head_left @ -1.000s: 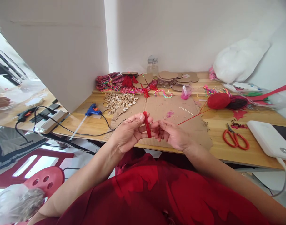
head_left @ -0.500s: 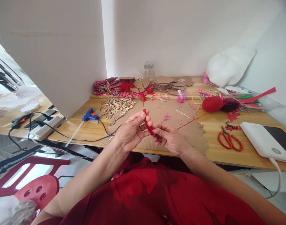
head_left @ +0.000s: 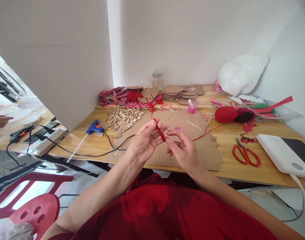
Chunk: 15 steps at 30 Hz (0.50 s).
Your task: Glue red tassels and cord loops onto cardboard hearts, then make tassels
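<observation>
My left hand (head_left: 144, 140) pinches the top of a narrow bundle of red yarn (head_left: 160, 131) between thumb and forefinger, its other fingers curled loosely behind. At the bundle's lower end, the thumb and fingertips of my right hand (head_left: 183, 150) close on the yarn; the exact grip is partly hidden. Both hands are raised over the front of a brown cardboard sheet (head_left: 204, 150). A red strand runs across the cardboard to a red yarn ball (head_left: 226, 114) at the right.
Orange-handled scissors (head_left: 246, 155) and a white power bank (head_left: 283, 153) lie on the right. To the left are a blue glue gun (head_left: 94, 127) with its cord and a pile of pale shell-like pieces (head_left: 123, 117). Cardboard discs (head_left: 172, 89) are stacked behind. A co-worker's hand (head_left: 1, 121) shows far left.
The red bundle looks straighter between my hands. My right hand has turned slightly, its forefinger lifted more. The co-worker's hand has come further into view at the left.
</observation>
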Each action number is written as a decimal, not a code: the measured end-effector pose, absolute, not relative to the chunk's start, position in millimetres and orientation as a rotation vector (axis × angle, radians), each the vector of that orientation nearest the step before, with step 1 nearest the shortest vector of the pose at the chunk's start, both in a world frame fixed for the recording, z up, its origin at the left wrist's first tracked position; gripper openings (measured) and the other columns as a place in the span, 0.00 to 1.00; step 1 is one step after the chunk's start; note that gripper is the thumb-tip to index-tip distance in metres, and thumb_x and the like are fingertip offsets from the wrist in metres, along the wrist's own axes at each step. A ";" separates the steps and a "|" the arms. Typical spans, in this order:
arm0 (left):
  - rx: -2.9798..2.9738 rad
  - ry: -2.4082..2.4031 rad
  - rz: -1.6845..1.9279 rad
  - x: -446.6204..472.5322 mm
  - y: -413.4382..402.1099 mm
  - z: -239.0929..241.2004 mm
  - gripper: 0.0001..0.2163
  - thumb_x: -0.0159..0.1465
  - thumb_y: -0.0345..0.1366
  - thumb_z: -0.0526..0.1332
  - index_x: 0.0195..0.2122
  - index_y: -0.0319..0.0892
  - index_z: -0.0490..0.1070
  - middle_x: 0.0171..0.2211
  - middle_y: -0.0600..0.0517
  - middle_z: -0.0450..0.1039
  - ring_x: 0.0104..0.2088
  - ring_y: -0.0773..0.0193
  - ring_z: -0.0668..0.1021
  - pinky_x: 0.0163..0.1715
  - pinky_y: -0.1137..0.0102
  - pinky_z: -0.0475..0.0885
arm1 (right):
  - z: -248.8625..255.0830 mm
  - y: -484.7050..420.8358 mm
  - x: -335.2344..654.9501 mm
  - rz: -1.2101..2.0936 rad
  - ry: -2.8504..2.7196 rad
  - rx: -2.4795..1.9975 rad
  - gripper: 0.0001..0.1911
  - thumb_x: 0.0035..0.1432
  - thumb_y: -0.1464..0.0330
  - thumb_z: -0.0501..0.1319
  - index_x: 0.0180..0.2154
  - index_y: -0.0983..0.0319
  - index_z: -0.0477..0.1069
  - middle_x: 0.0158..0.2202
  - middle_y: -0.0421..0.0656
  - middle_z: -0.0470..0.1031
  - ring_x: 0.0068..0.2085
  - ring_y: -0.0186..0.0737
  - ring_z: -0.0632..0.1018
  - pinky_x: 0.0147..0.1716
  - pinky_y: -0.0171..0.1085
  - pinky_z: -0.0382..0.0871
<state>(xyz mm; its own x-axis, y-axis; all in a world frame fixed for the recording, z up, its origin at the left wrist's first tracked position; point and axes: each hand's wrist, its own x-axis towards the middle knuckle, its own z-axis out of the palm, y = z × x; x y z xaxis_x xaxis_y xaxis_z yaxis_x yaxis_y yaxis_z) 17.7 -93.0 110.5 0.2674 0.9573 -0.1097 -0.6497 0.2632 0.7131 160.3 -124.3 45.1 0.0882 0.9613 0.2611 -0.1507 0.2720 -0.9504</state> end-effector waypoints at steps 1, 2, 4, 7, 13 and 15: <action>0.611 0.608 1.183 19.4 -92.8 110.1 0.03 0.65 0.33 0.66 0.38 0.40 0.73 0.32 0.53 0.77 0.44 0.57 0.83 0.47 0.61 0.77 | 45.2 -123.4 158.7 1.010 -1.186 -0.936 0.13 0.57 0.59 0.69 0.42 0.56 0.75 0.55 0.43 0.73 0.22 0.25 0.76 0.19 0.31 0.71; 0.609 0.614 1.186 21.0 -92.8 109.9 0.03 0.66 0.33 0.65 0.38 0.40 0.74 0.32 0.53 0.77 0.43 0.58 0.83 0.46 0.62 0.77 | 44.9 -122.2 157.0 0.992 -1.197 -0.943 0.12 0.56 0.59 0.70 0.41 0.57 0.76 0.55 0.43 0.73 0.21 0.24 0.74 0.18 0.31 0.71; 0.595 0.632 1.184 23.9 -92.8 109.8 0.02 0.68 0.32 0.63 0.39 0.40 0.74 0.32 0.53 0.77 0.42 0.58 0.83 0.42 0.64 0.77 | 43.3 -119.2 153.7 0.966 -1.180 -0.955 0.11 0.55 0.60 0.71 0.37 0.58 0.78 0.53 0.43 0.74 0.19 0.22 0.72 0.16 0.31 0.68; 0.560 0.649 1.174 27.1 -92.9 109.3 0.04 0.69 0.31 0.60 0.38 0.40 0.73 0.31 0.53 0.77 0.40 0.59 0.83 0.40 0.66 0.77 | 39.9 -115.6 151.1 0.958 -1.119 -0.935 0.08 0.56 0.61 0.70 0.34 0.57 0.79 0.52 0.43 0.75 0.20 0.23 0.71 0.14 0.30 0.67; 0.534 0.642 1.159 27.5 -89.9 103.9 0.02 0.68 0.31 0.62 0.38 0.40 0.74 0.31 0.53 0.77 0.39 0.59 0.83 0.40 0.65 0.77 | 36.2 -114.8 154.2 1.041 -1.083 -0.902 0.08 0.56 0.60 0.70 0.33 0.57 0.79 0.50 0.42 0.77 0.19 0.22 0.69 0.15 0.31 0.65; 0.562 0.616 1.153 25.4 -88.3 102.6 0.02 0.66 0.32 0.64 0.39 0.40 0.73 0.32 0.53 0.77 0.41 0.58 0.83 0.42 0.64 0.78 | 34.7 -115.1 157.5 1.062 -1.102 -0.910 0.09 0.58 0.59 0.68 0.36 0.57 0.78 0.50 0.42 0.77 0.18 0.23 0.69 0.15 0.32 0.65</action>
<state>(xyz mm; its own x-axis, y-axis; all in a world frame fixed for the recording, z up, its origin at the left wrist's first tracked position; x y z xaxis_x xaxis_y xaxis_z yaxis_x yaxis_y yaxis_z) 25.4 -88.3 102.6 0.2800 0.9473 -0.1555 -0.6555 0.3070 0.6899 157.5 -115.1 34.7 0.1077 0.9656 0.2367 -0.2014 0.2544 -0.9459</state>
